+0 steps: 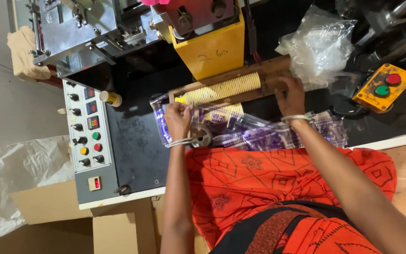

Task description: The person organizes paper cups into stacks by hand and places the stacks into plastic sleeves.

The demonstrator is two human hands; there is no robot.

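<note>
Both hands grip printed sleeve (cups beside).

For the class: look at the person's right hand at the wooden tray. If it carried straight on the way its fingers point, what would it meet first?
Probably the crumpled clear plastic bag. The right hand points up the picture from the wooden tray, and the bag lies just beyond; depth is hard to judge.

The right hand hides its fingers behind the wooden tray; the left hand covers the near end of the printed plastic sleeve, and the machine is cut off by the top edge, its panel displays too small to read
</note>
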